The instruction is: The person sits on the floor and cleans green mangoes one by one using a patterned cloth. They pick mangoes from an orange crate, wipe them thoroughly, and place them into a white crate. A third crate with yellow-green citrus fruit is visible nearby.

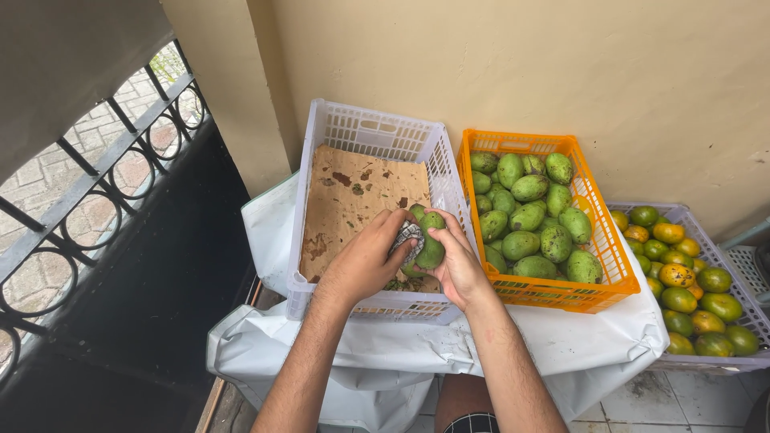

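Left fingers: wrapped over a crumpled patterned cloth, pressing it against the fruit; left hand clenched on that cloth
Right fingers: curled around a green mango from the side, the right hand gripping it firmly
Mango: held between both hands, just above the near right corner of the white crate
White crate: lined with stained brown cardboard; a little green shows under the hands (too hidden to tell what it is), otherwise nothing lies on the liner
Orange crate: just beside the white one, piled with green mangoes
Grey crate: further right, filled with green and yellow-orange citrus fruits
Progress: judging by the heaped orange crate and the nearly bare liner, the wiping looks barely begun; one mango in hand, the pile remaining
Surroundings: white plastic sheet under the crates, beige wall behind, black metal grille at left
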